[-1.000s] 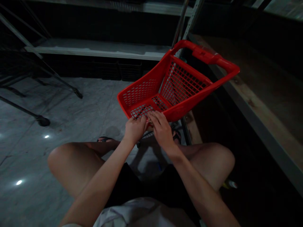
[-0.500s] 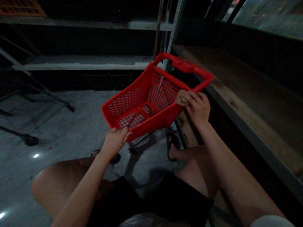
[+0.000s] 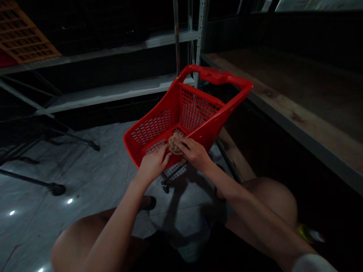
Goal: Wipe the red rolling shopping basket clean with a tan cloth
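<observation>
Pinching a bunched tan rag, the right hand presses it against the near rim of the red cart. Its grip is narrow, with thumb and fingers closed on the cloth. The left hand sits just left of the rag at the same rim. Its fingers are curled and their tips touch the cloth, but I cannot tell whether that grip clamps the rag, the rim, or only rests there.

The rag lies between the two hands and touches both; the right hand covers more of it. It is a wad with no clear long axis. The cart's long axis runs away from the person, from this low near rim up to the handle at the far end, so the basket tilts upward and to the right.

Under the cart's near end a small wheel rests on the pale floor. Metal shelves stand beyond the cart, with an orange crate up on them to the far left, and a wooden shelf runs along the cart's right side.
</observation>
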Demonstrator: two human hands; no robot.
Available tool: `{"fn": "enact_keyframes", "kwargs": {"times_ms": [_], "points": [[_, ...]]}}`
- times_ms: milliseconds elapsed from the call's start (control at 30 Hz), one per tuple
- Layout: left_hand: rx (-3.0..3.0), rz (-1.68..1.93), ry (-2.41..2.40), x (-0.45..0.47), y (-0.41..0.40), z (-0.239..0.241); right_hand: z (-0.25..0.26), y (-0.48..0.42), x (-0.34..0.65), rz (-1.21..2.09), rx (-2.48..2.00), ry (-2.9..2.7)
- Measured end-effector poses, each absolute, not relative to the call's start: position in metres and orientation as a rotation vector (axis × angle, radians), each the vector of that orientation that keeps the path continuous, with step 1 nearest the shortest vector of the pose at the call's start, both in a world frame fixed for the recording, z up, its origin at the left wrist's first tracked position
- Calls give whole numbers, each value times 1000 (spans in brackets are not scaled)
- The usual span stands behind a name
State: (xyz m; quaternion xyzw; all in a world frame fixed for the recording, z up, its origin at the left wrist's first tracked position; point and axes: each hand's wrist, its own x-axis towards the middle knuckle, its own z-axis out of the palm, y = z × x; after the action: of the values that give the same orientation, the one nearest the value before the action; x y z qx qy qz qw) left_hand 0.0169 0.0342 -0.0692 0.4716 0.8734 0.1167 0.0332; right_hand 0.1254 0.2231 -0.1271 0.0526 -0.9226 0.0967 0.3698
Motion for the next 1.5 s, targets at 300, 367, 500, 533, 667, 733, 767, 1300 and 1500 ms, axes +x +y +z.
{"fn": "enact_keyframes", "kwargs": {"times_ms": [300, 367, 500, 533, 667, 733, 767, 1300, 1500], "points": [[1410, 554, 2856, 6, 51, -96, -95, 379, 139, 292, -454, -1860], [1428, 617, 2839, 2, 50, -97, -98, 371, 129, 295, -474, -1792], [1400, 724, 2815, -9, 50, -92, -114, 314, 108, 319, -251, -1922], [1394, 758, 2802, -12, 48, -90, -116, 301, 105, 332, -167, -1987], [1357, 816, 2733, -29, 34, -81, -104, 293, 111, 321, 11, -2201], [1302, 796, 2718, -38, 23, -77, -91, 313, 122, 274, -8, -2228], [1278, 789, 2715, -41, 19, -76, -85, 325, 128, 248, -38, -2212], [1477, 946, 2551, -4, 129, -60, -95, 295, 110, 426, -106, -2221], [1379, 1021, 2661, 1, 128, -71, -84, 344, 126, 316, -429, -1872]]}}
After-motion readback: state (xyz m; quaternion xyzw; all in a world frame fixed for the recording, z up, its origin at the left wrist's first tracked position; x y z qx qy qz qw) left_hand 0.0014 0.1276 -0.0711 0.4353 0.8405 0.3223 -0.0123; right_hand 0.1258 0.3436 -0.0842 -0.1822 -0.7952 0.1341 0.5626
